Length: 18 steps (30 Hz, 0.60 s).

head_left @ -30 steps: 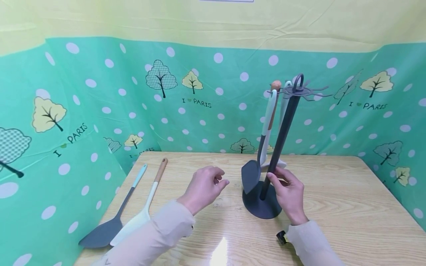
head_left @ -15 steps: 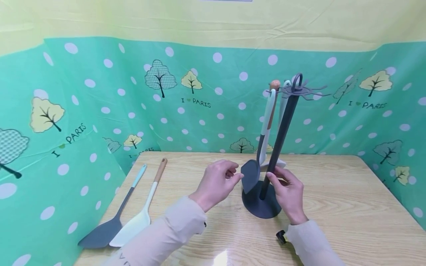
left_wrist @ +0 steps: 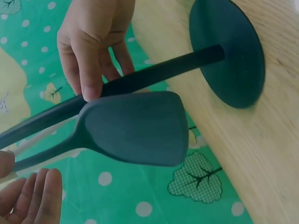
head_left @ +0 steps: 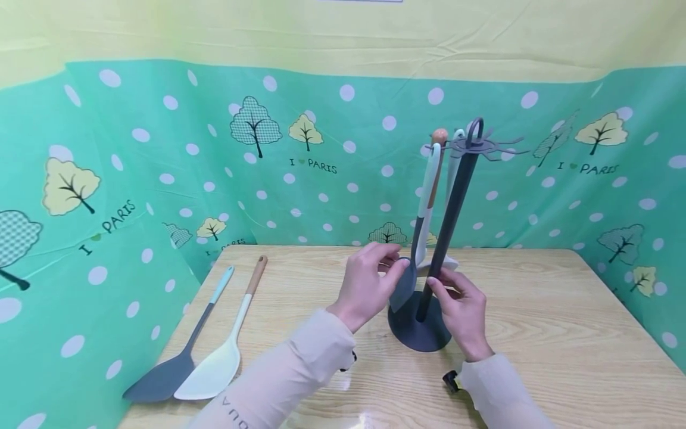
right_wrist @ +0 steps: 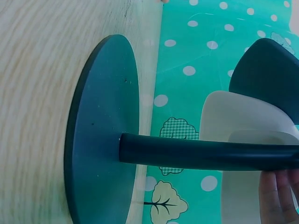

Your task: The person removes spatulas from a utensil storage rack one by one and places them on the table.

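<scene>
The head view looks forward and down at the black stand (head_left: 451, 220) from well above its near side; the left and right wrist views face it close up, tilted sideways, sharing its round base (left_wrist: 236, 77)

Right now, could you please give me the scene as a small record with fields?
Rack: black, round-based utensil rack on pale wood-grain table
Right grip: holding the rack's pole
Left grip: at dark-bladed, mint-handled spatula hanging on rack; contact unclear
Behind that: further utensils, partly hidden
Lying at left: dark grey, mint-handled turner; white, brown-handled turner
</scene>
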{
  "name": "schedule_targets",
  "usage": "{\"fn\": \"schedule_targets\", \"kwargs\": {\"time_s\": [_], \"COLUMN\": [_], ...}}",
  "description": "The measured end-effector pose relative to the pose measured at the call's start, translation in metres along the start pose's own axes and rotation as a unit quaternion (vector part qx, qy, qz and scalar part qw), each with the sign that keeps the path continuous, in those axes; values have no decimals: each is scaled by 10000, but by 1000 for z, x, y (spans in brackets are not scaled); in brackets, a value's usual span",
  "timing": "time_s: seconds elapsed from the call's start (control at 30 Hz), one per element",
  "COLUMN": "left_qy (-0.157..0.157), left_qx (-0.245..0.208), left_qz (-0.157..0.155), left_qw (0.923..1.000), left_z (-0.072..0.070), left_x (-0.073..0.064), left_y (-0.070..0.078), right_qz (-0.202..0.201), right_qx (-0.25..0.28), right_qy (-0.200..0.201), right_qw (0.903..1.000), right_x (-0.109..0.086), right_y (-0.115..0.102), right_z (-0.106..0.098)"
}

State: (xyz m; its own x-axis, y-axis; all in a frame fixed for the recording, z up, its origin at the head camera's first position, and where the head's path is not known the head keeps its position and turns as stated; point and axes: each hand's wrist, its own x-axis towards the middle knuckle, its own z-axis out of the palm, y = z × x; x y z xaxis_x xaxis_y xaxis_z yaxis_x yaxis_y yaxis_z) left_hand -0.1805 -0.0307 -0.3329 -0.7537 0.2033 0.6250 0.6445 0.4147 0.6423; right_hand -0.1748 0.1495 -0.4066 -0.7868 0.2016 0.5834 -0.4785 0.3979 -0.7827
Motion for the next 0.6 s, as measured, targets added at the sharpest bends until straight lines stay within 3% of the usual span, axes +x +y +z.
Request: {"fn": "schedule_targets", "kwargs": {"time_s": [0.27, 0.6], "left_qy": [265, 574], "left_qx": [-222, -489], "left_qz": [-140, 26], "left_qw": [9993, 9972], "left_z": [13, 24], "left_x": [9, 12], "left_y": [-1, -4], "right_qz": [-62, 10], "right_qx": [78, 64], "right_qy": [62, 11], "right_qw": [9999, 10000], "right_x": [1, 0], "right_y": [35, 35], "right_z": [4, 4]}}
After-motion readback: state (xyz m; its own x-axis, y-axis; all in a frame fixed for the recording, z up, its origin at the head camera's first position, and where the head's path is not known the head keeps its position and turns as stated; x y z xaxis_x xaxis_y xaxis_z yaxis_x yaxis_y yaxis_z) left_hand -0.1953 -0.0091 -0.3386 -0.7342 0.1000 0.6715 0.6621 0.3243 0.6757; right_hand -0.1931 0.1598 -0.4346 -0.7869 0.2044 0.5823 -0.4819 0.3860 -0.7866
